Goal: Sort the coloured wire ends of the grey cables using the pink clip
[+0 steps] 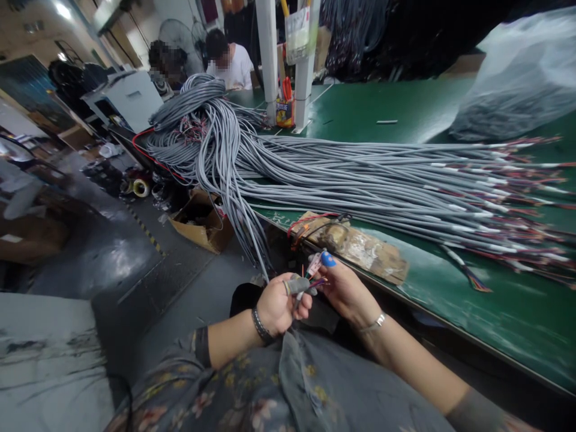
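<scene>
My left hand [278, 306], its thumb in a grey finger cover, is closed around the stripped end of a grey cable. Thin coloured wires [318, 282] fan out from that end toward the right. In my right hand [348, 293], whose thumb wears a blue cover, a small pale pinkish piece [314, 264] is pinched; it looks like a connector, but its detail is too small to make out. Both hands nearly touch, just off the bench edge. The fingertips of my right hand are partly hidden.
A large bundle of grey cables [342, 165] lies along the green bench [450, 318], coloured wire ends to the right. Worn cardboard [373, 255] with a cord sits at the near edge. Beyond stand a white post [269, 54] and a plastic bag [522, 72]; a co-worker [238, 63] sits behind.
</scene>
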Demonstrator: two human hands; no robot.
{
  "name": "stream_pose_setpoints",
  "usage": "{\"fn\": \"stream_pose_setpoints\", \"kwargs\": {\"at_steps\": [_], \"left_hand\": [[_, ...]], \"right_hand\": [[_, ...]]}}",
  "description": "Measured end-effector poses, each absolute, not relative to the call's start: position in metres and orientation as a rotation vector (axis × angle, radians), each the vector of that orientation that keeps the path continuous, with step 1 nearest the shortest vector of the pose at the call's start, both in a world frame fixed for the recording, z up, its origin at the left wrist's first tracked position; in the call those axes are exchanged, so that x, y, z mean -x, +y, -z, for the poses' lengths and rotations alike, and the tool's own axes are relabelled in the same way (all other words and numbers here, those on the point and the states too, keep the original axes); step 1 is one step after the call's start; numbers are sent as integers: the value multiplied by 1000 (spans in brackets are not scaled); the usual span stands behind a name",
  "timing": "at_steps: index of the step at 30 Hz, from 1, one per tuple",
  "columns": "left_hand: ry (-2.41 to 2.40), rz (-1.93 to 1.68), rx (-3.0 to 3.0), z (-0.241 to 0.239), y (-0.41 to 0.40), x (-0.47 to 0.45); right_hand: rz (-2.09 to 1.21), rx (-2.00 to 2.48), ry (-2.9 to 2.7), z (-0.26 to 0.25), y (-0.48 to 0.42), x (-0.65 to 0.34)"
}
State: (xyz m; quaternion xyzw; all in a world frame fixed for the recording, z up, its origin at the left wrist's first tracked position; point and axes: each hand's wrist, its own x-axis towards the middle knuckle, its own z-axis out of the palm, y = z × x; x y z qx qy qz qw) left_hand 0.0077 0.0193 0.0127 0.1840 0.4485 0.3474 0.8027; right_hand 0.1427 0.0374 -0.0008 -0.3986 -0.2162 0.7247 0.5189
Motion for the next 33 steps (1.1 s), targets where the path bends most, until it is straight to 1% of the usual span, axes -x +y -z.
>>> {"fn": "stream_pose_setpoints", "kwargs": {"at_steps": [9, 17, 23, 33], "left_hand": [[989, -701, -365, -12, 19, -12], [972, -762, -366, -9, 10, -5], [960, -860, -379, -12, 6, -5], [960, -841, -315, -12, 13, -12]], "right_hand": [[-1714, 876, -492, 11, 38, -141], [-1880, 842, -451, 0, 35, -144], [-1763, 888, -512, 2, 34, -142], [-1758, 882, -516, 1, 34, -142]]}}
